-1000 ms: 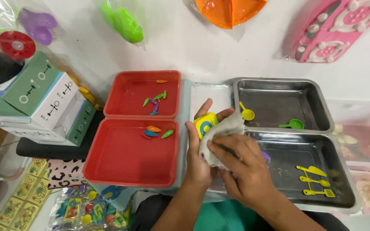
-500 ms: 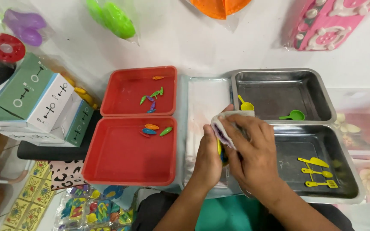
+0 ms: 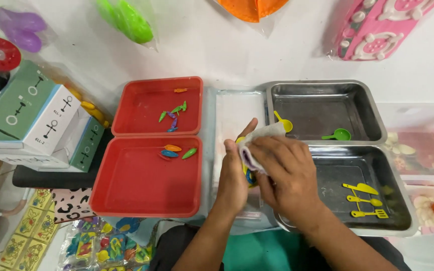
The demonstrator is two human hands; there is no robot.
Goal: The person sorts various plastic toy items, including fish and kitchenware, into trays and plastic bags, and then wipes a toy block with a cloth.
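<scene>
Two hands at centre, over clear plastic sheet [image 3: 229, 108] between red trays and steel pans. Left hand [image 3: 235, 168] upright on edge, palm facing right, fingers extended toward wall, cupped round a small toy, yellow w/ purple and blue bits [image 3: 247, 161]; exact kind of toy not readable, mostly covered. Right hand [image 3: 282, 170] closed over white cloth [image 3: 264, 135], pressing cloth onto toy from right side. So toy sandwiched: left hand on its left, cloth + right hand on its right and top. Both hands touching it; right hand covers more. Toy's long axis approx. front-to-back, along left palm, but hard to confirm w/ so little showing.

Surroundings: upper red tray [image 3: 144, 105] w/ few tiny green, purple, orange pieces near its front right. Lower red tray [image 3: 136, 185] w/ orange, blue, green pieces at back edge, just left of left hand. Upper steel pan [image 3: 362, 108] w/ yellow toy spoon [image 3: 283, 123] at left wall, touching near cloth tip, and green toy spoon [image 3: 338, 134] near front. Lower steel pan [image 3: 395, 200] w/ yellow toy knife, spoon, spatula set [image 3: 365, 200] right of right wrist, well apart from hands. Green-and-white boxes [image 3: 31, 118] far left. Bagged toys along wall at top and on floor bottom left.
</scene>
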